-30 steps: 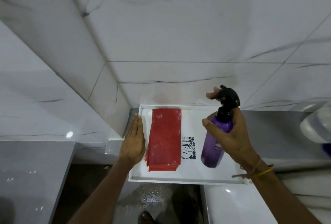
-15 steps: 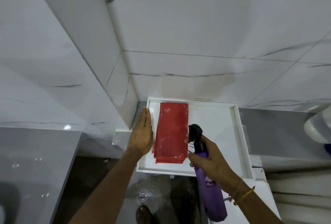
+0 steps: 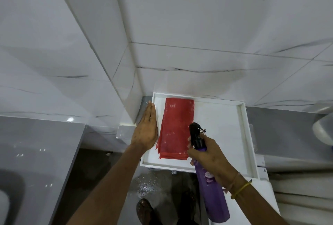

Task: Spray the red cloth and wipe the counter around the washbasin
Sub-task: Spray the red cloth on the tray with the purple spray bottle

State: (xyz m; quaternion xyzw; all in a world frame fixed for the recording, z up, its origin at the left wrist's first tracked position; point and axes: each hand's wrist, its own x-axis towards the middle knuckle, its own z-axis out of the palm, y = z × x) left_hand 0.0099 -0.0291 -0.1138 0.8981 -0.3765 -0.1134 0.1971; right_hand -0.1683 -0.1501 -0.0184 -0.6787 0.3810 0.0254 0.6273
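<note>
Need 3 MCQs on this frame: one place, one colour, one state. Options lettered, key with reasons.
1. Where does the red cloth lie?
A. in the white tray
B. on the floor
C. over the washbasin rim

2. What colour is the body of the spray bottle?
A. green
B. purple
C. yellow

3. How is the left hand?
A. fisted round the cloth
B. gripping the bottle
C. flat and open at the tray's left edge

Key: 1 A, the tray's rim frames the cloth; 2 B, purple body under a black nozzle, held by the right hand; 3 C, fingers straight, beside the cloth.
</note>
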